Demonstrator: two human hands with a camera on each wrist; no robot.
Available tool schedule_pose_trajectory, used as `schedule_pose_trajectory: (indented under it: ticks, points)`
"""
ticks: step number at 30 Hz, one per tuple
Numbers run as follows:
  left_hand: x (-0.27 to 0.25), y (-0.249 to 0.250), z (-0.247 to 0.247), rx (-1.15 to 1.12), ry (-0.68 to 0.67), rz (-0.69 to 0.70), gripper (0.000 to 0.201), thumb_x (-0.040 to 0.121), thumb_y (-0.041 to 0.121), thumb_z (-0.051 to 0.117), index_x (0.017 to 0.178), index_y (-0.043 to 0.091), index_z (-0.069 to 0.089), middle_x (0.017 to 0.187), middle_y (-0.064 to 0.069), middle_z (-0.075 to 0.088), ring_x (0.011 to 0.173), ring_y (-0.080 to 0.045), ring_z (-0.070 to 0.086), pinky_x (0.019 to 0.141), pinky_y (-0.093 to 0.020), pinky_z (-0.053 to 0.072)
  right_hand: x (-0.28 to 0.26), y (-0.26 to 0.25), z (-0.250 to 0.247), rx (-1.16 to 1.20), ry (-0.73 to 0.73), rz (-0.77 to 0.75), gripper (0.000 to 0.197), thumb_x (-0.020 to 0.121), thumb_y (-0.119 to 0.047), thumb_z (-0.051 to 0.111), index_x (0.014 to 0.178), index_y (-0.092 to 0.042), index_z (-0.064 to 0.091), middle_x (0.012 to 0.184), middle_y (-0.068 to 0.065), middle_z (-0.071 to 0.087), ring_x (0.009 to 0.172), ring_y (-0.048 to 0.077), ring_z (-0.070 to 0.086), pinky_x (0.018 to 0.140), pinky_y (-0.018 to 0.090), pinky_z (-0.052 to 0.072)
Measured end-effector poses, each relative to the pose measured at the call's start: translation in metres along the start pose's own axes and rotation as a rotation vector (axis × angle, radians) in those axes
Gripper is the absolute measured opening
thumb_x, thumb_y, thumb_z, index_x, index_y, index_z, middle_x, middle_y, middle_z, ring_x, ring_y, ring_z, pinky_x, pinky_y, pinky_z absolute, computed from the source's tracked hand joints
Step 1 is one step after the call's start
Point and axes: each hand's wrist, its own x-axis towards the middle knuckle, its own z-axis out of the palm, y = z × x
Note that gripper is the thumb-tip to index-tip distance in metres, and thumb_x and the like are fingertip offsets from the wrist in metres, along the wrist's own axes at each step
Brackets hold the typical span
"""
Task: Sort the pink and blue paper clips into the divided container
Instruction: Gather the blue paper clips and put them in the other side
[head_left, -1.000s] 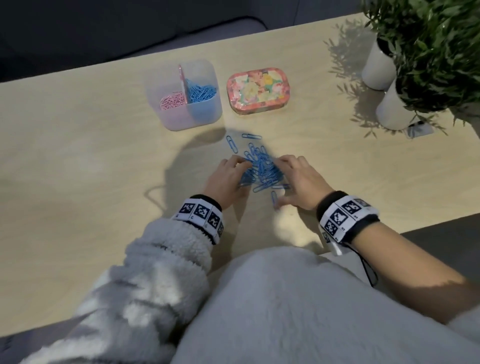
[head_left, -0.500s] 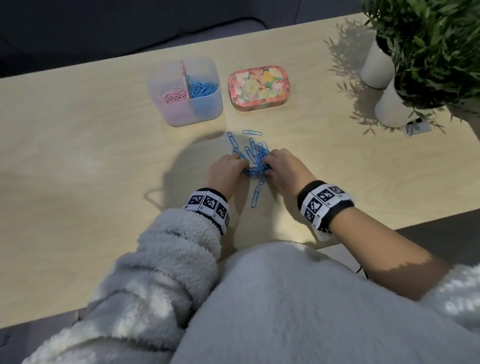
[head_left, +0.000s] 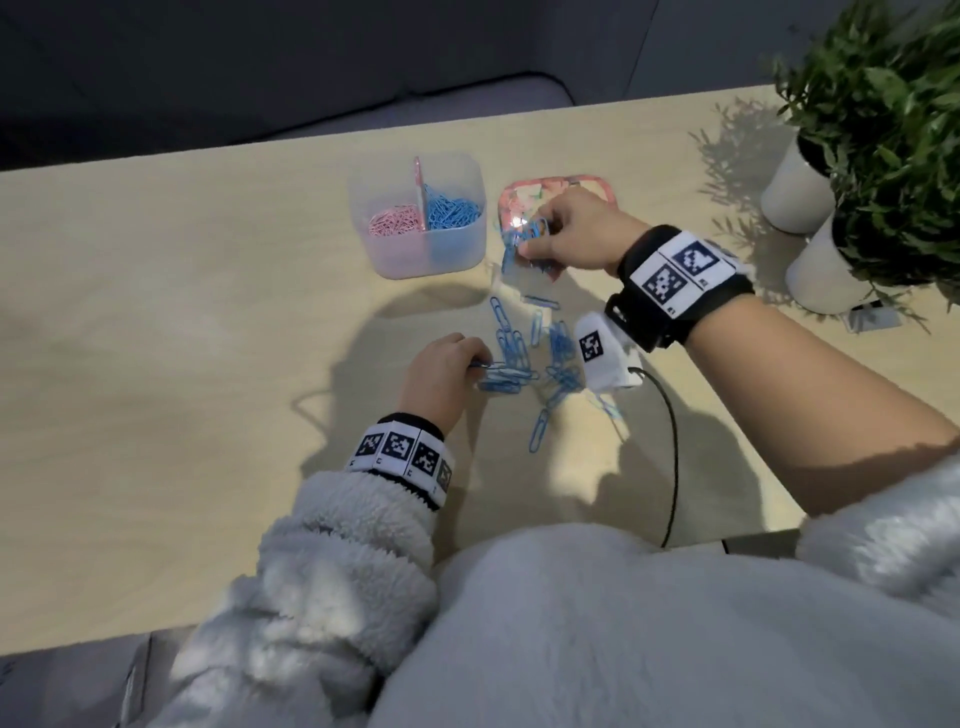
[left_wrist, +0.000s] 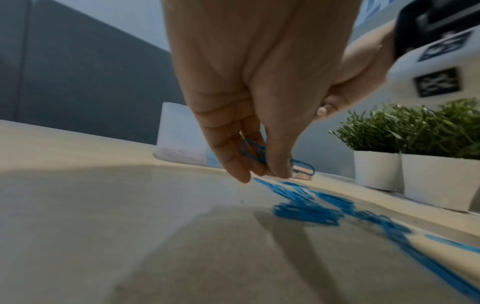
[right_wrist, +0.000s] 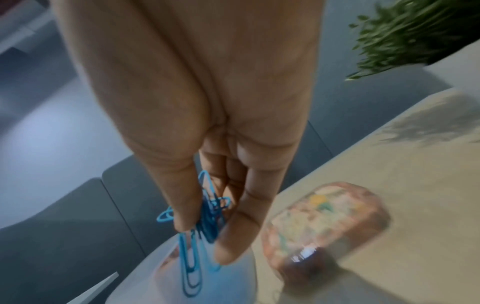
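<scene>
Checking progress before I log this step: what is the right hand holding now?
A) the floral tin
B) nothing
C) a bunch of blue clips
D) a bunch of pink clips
C: the right hand pinches a bunch of blue clips between thumb and fingers, raised off the table beside the divided container and in front of the floral tin.

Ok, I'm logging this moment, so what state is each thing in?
Divided container: open, pink clips in its left half, blue in its right.
Right hand: raised above the tin, pinching a bunch of blue clips.
Left hand: low over the table, pinching blue clips.
Loose blue clips: scattered on the table.
Floral tin: lid on, partly hidden.
</scene>
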Motion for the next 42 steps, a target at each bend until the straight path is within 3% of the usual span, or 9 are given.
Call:
schedule_pose_trajectory:
  ticks: [8, 12, 15, 18, 23, 28, 30, 36, 42]
  points:
    - [0.001, -0.008, -0.024, -0.103, 0.138, -0.07, 0.015, 0.084, 0.008, 0.06, 0.098, 0.006, 0.066, 0.096, -0.015, 0.065, 0.09, -0.03, 0.06, 0.082, -0.039, 0.048, 0.076, -0.063, 0.001, -0.011, 0.054, 0.06, 0.027, 0.082, -0.01, 0.067, 0.06, -0.005, 0.053, 0.067, 0.015, 0.064, 0.043, 0.014, 0.06, 0.071, 0.04, 0.058]
    - [0.022, -0.004, -0.044, -0.125, 0.169, -0.084, 0.016, 0.088, 0.01, 0.057, 0.101, 0.005, 0.065, 0.101, -0.014, 0.067, 0.094, -0.029, 0.06, 0.081, -0.032, 0.044, 0.082, -0.071, 0.014, -0.021, 0.12, 0.094, 0.029, 0.081, -0.019, 0.07, 0.095, 0.006, 0.065, 0.091, 0.02, 0.07, 0.079, 0.03, 0.071, 0.08, 0.042, 0.059]
    - [0.05, 0.0, -0.062, -0.039, 0.234, -0.055, 0.019, 0.088, 0.011, 0.055, 0.103, 0.007, 0.067, 0.106, -0.014, 0.067, 0.098, -0.029, 0.06, 0.085, -0.034, 0.044, 0.075, -0.07, 0.009, 0.112, 0.209, 0.097, 0.034, 0.089, -0.016, 0.058, 0.105, 0.013, 0.06, 0.089, 0.022, 0.065, 0.073, 0.031, 0.069, 0.076, 0.044, 0.059]
    - [0.084, 0.003, -0.079, 0.019, 0.303, -0.048, 0.023, 0.088, 0.01, 0.054, 0.107, 0.009, 0.066, 0.112, -0.014, 0.065, 0.105, -0.028, 0.058, 0.09, -0.032, 0.041, 0.06, -0.054, -0.003, 0.323, 0.292, 0.074, 0.023, 0.09, -0.006, 0.047, 0.079, 0.007, 0.062, 0.076, 0.017, 0.059, 0.056, 0.025, 0.06, 0.059, 0.035, 0.059]
    - [0.132, 0.003, -0.089, 0.136, 0.103, -0.086, 0.03, 0.087, 0.009, 0.055, 0.116, 0.006, 0.059, 0.117, -0.02, 0.061, 0.11, -0.034, 0.053, 0.093, -0.036, 0.038, 0.021, 0.003, -0.004, 0.369, 0.312, 0.151, 0.029, 0.089, -0.004, 0.048, 0.063, -0.013, 0.055, 0.066, 0.009, 0.061, 0.042, 0.011, 0.059, 0.043, 0.026, 0.052]
    - [0.118, 0.014, -0.08, 0.175, 0.234, 0.111, 0.026, 0.087, 0.007, 0.054, 0.112, 0.005, 0.062, 0.115, -0.018, 0.062, 0.112, -0.032, 0.051, 0.098, -0.035, 0.035, 0.008, 0.067, 0.014, -0.054, 0.243, 0.286, 0.019, 0.084, -0.01, 0.051, 0.091, -0.002, 0.067, 0.101, 0.021, 0.069, 0.088, 0.029, 0.064, 0.083, 0.04, 0.052]
    - [0.1, 0.017, -0.065, 0.083, 0.141, 0.202, 0.027, 0.083, 0.018, 0.064, 0.108, 0.008, 0.064, 0.11, -0.015, 0.063, 0.108, -0.031, 0.053, 0.094, -0.035, 0.039, 0.003, 0.076, 0.026, -0.105, 0.212, 0.299, 0.02, 0.082, -0.009, 0.05, 0.093, -0.003, 0.066, 0.104, 0.019, 0.068, 0.098, 0.032, 0.062, 0.089, 0.036, 0.049]
    - [0.062, 0.003, -0.013, 0.291, -0.365, 0.223, 0.118, 0.048, 0.053, 0.083, 0.142, 0.007, 0.028, 0.15, -0.009, 0.032, 0.138, -0.025, 0.028, 0.115, -0.031, 0.02, 0.005, 0.068, 0.057, -0.338, 0.017, 0.089, 0.024, 0.084, -0.035, 0.057, 0.079, -0.012, 0.061, 0.093, 0.019, 0.054, 0.099, 0.036, 0.053, 0.082, 0.04, 0.046]
    - [0.049, -0.009, -0.002, 0.233, -0.303, 0.206, 0.086, 0.065, 0.035, 0.079, 0.136, 0.006, 0.04, 0.146, -0.011, 0.038, 0.135, -0.026, 0.033, 0.111, -0.028, 0.021, -0.032, 0.06, 0.073, -0.408, -0.126, -0.048, 0.06, 0.073, -0.045, 0.069, 0.126, -0.023, 0.053, 0.116, 0.007, 0.046, 0.111, 0.024, 0.04, 0.091, 0.041, 0.045]
